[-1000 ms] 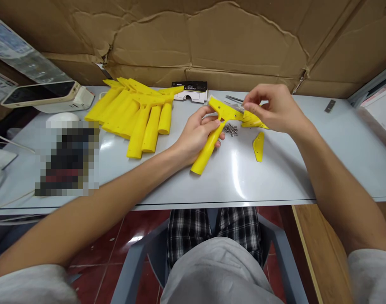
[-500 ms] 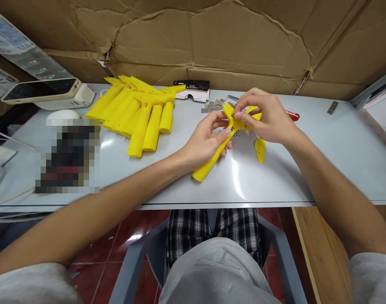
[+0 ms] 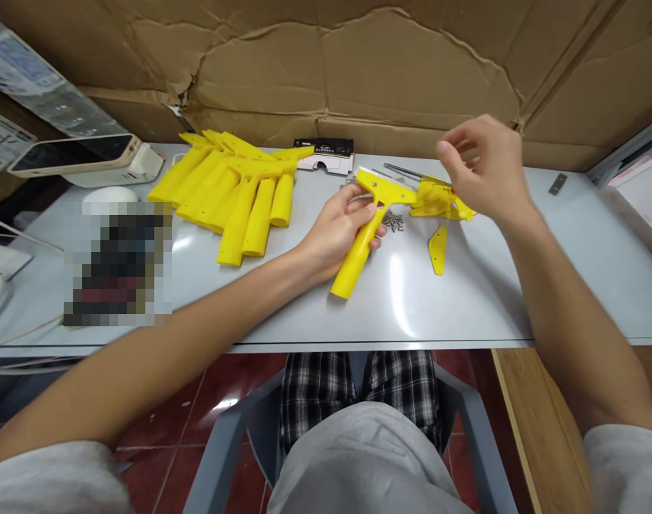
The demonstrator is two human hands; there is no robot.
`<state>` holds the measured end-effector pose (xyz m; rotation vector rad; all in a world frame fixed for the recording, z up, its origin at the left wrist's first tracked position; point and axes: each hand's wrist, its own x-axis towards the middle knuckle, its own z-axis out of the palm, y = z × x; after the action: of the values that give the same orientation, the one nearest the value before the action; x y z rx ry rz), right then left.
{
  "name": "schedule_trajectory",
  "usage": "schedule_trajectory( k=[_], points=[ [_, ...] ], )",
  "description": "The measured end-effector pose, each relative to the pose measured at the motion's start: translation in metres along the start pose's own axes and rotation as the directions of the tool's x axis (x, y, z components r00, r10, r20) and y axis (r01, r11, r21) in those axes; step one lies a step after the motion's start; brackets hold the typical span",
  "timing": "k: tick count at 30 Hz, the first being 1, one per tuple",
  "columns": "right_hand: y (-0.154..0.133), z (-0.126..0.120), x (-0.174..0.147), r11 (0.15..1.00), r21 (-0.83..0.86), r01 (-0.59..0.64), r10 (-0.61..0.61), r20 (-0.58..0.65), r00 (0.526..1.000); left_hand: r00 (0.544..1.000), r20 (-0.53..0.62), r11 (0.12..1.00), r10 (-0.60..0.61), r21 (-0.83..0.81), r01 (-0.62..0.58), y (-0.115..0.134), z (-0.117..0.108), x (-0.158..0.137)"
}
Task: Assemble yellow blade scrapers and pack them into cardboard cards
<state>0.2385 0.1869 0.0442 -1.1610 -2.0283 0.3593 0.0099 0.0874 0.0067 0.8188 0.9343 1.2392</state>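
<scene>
My left hand point(image 3: 342, 228) is wrapped round a yellow scraper handle point(image 3: 355, 260), its T-shaped head pointing away from me. Two small screws show in that head, and a thin, pale edge runs along its far side. Loosely bent, my right hand point(image 3: 486, 168) hovers above the screwdriver point(image 3: 416, 173); a gap shows between thumb and fingers, with nothing visible in them. The screwdriver's metal shaft lies on the table, while its red handle is mostly hidden behind that hand. Beside the scraper lie a pile of small screws point(image 3: 394, 221) and a loose yellow plate point(image 3: 438, 250).
Several yellow scraper handles point(image 3: 235, 182) are heaped at left, near a black and white box point(image 3: 326, 155). More yellow plates point(image 3: 438, 200) lie under the screwdriver. A phone point(image 3: 74, 157) rests at far left, a metal plate point(image 3: 558, 184) at far right. Cardboard point(image 3: 411, 78) lines the back.
My right hand has left the scraper head and moved right and up, over the screwdriver. My left hand has turned the scraper, so its flat head now faces up with both screws visible.
</scene>
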Motion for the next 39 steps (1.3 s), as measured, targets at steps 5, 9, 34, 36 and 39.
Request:
schedule_trajectory(
  k=[5,9,34,36,39],
  points=[
    [0.042,-0.039,0.018,0.859,-0.508,-0.063,0.236,0.284,0.929,0.990,-0.126,0.991,-0.066,-0.128,0.049,0.001,-0.008,0.015],
    [0.058,-0.049,0.022,0.801,-0.590,-0.102,0.385,0.377,0.842,0.992,-0.118,0.995,-0.048,-0.095,0.037,-0.001,-0.009,0.014],
    [0.141,-0.045,-0.014,0.916,-0.363,-0.170,0.243,0.165,0.956,0.992,-0.123,0.997,0.013,0.073,-0.004,0.000,0.011,-0.007],
    [0.135,-0.046,-0.013,0.914,-0.376,-0.151,0.234,0.187,0.954,0.993,-0.114,0.999,-0.002,0.053,0.008,0.002,0.012,-0.010],
    [0.132,-0.047,-0.013,0.919,-0.374,-0.124,0.207,0.189,0.960,0.994,-0.109,0.999,-0.025,0.028,0.028,0.003,0.013,-0.012]
  ],
)
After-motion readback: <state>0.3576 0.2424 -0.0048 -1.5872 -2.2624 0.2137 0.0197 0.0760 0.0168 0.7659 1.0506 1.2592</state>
